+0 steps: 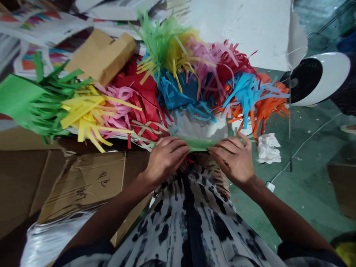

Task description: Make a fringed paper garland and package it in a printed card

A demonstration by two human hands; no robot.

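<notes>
My left hand [166,157] and my right hand [234,158] both pinch a folded green paper strip [200,144] held level above my lap, one hand at each end. Just beyond the strip lies a heap of fringed paper pieces [191,78] in green, yellow, pink, red, blue and orange. More fringed pieces in green and yellow [55,107] lie to the left. My lap is covered by black-and-white patterned cloth [191,226].
A brown paper packet [102,55] rests on the heap at the upper left. Flattened cardboard [69,181] lies at the left. A crumpled white paper [267,149] and a white fan [317,78] sit on the green floor at the right, with a cable [306,142] running across it.
</notes>
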